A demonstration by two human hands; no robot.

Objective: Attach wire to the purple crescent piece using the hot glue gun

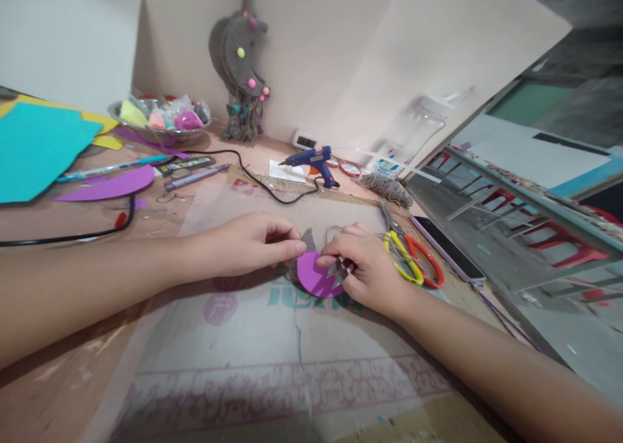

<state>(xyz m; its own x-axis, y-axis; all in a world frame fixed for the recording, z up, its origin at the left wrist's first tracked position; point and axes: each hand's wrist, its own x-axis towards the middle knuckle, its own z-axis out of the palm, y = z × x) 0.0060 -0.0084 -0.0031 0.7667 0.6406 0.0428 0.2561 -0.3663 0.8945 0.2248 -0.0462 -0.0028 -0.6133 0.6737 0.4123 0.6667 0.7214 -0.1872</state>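
Observation:
A rounded purple foam piece (314, 279) with a grey yarn-wrapped tip (309, 239) lies over the plastic sheet in the middle. My left hand (257, 239) pinches its upper left edge between thumb and fingertips. Against the right side of the foam rests my right hand (372, 268), its fingers curled round a small metal tool with two pointed tips (339, 273). Whether that tool is snips or tweezers is hard to make out. A thin grey strand (298, 329) trails from the foam piece toward me.
Yellow-and-orange scissors (422, 261) and a phone (448, 248) lie right of my hand. Behind are a blue glue gun (314, 161) with its black cord and a grey yarn bundle (388, 190). Purple foam scrap (109, 185), pens and a metal bowl (160, 131) occupy the left.

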